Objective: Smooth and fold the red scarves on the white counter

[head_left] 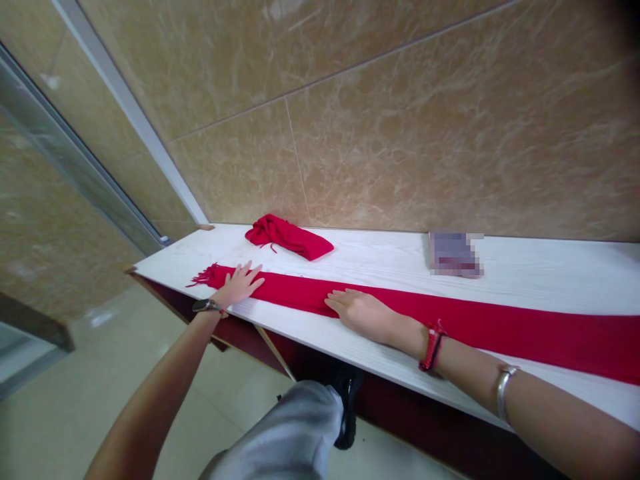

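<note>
Left hand (239, 285): flat, fingers spread, by the fringe.
Right hand (363, 315): palm down, fingers together.
Red scarf (500, 327): under both hands, along the white bench top (370, 257).
Red bundle (295, 239): behind it.
Space below (310, 360): too dark to see inside.

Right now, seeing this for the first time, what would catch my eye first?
Likely the long red scarf stretched along the white surface, the left hand on it near the fringe, the right hand further along. Behind it, a bundled red cloth lies near the marbled wall.
</note>
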Available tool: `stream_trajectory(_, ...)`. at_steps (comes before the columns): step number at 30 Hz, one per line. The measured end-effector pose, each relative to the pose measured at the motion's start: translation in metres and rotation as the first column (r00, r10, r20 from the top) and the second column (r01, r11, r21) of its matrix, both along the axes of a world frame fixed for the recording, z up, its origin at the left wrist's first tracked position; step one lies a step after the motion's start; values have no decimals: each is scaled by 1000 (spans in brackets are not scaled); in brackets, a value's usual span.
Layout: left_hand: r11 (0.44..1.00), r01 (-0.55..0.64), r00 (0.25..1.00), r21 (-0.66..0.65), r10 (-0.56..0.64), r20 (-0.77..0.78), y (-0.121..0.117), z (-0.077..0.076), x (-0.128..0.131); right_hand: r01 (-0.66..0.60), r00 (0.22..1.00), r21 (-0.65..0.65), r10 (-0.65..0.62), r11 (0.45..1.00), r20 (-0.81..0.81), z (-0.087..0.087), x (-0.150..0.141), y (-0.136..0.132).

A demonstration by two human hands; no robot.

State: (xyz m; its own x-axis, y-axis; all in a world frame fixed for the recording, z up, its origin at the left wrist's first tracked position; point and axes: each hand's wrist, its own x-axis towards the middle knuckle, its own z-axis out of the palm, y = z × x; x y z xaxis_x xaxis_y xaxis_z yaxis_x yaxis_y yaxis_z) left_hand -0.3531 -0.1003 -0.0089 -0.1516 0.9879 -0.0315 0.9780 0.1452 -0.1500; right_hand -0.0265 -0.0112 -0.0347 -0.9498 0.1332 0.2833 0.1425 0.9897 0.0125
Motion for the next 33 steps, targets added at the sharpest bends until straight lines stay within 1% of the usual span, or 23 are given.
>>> stream_trajectory(2, 987, 152, 985, 51, -156, 73, -1, 1, 23, 9, 1000, 34, -10, 999, 13, 4, 0, -3)
stream_trajectory(4, 938, 338, 928, 74, -346, 139, -2, 2, 45, 28, 999, 45, -29, 999, 23, 8, 1, -7)
stream_trajectory(5, 914, 397, 903, 77, -405, 148, -3, 3, 55, 34, 999, 48, -35, 998, 24, 10, 2, -8)
stream_trajectory(6, 898, 432, 887, 78, -439, 142, -3, 4, 62, 33, 999, 50, -34, 998, 23, 11, 3, -9)
stream_trajectory(8, 884, 462, 876, 74, -468, 113, -3, 5, 70, 10, 1000, 56, -11, 998, 16, 14, 6, -10)
stream_trajectory(10, 882, 466, 877, 68, -471, 97, -5, 2, 72, -34, 999, 59, 34, 998, 5, 13, 9, -10)
stream_trajectory(12, 884, 459, 877, 87, -466, 115, -10, -2, 70, -90, 996, 58, 90, 994, 5, 11, 12, -9)
stream_trajectory(15, 888, 416, 868, 195, -452, 205, -17, -9, 68, -155, 988, 41, 155, 987, 7, 5, 13, -5)
stream_trajectory(18, 895, 326, 855, 304, -416, 310, -20, -12, 69, -157, 987, 15, 158, 987, -38, 2, 13, -2)
stream_trajectory(20, 896, 282, 845, 344, -401, 353, -20, -11, 70, -141, 986, -5, 140, 990, -92, 0, 14, -1)
stream_trajectory(21, 896, 279, 840, 346, -402, 363, -20, -10, 70, -141, 984, -14, 139, 990, -115, 0, 14, 0)
stream_trajectory(23, 902, 314, 836, 297, -410, 363, -22, -8, 71, -179, 977, -26, 174, 984, -125, 0, 15, 1)
stream_trajectory(25, 913, 358, 843, 195, -406, 351, -25, -6, 72, -236, 969, -44, 231, 971, -92, 0, 15, 1)
stream_trajectory(27, 923, 368, 855, 109, -382, 350, -27, -3, 72, -271, 962, -76, 267, 960, -60, 0, 16, 2)
stream_trajectory(31, 950, 313, 874, 13, -294, 387, -27, 4, 73, -280, 960, -146, 275, 949, -57, 3, 15, 3)
stream_trajectory(33, 968, 251, 888, -16, -223, 403, -22, 4, 74, -279, 960, -184, 272, 943, -60, 5, 16, 2)
